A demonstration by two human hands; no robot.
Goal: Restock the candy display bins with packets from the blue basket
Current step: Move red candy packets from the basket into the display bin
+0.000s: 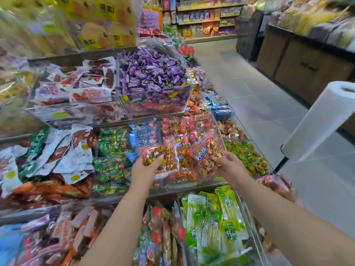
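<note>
Red packet (156, 153) pinched between left hand (146, 167) fingers; right hand (230, 166) likewise.

Glossy crinkled plastic candy packets (172, 156) fill clear acrylic bins (157, 96) beside a matt white bag roll (318, 120).

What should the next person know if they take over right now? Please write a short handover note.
Left hand: grip on a clear red-labelled packet of gold-wrapped sweets.
Right hand: grip on a second such packet.
Both are held above the clear plastic bin of matching packets.
Done: that bin looks well filled.
To do: lay both packets in; the blue basket is out of view.
</note>
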